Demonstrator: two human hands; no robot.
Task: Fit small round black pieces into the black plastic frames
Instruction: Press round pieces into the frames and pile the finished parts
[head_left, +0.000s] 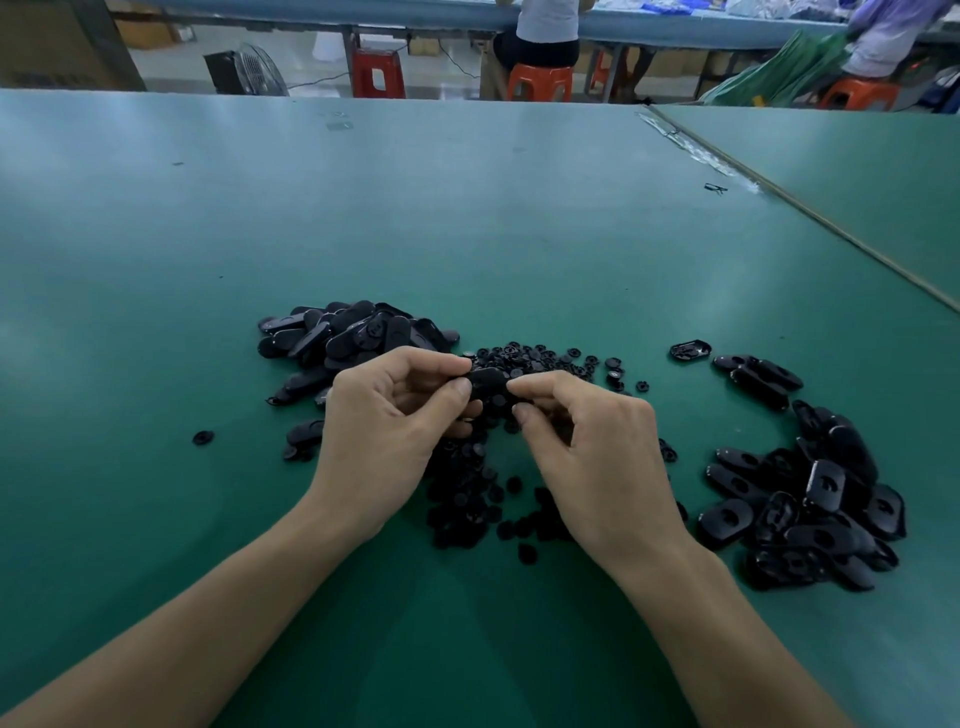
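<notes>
Above the desk (467, 234), left grip (395, 415) and right grip (597, 452) pinch one frame (488, 384) by its ends; light, stiff plastic, probably slippery, best held at the edges.

- Frame heap (353, 338) left of centre, round pieces (524, 358) mid-table, and second frame heap (810, 499) toward the right edge bar low passes.
- Bare table (415, 208) lies open to the far edge and near-left corner.
</notes>
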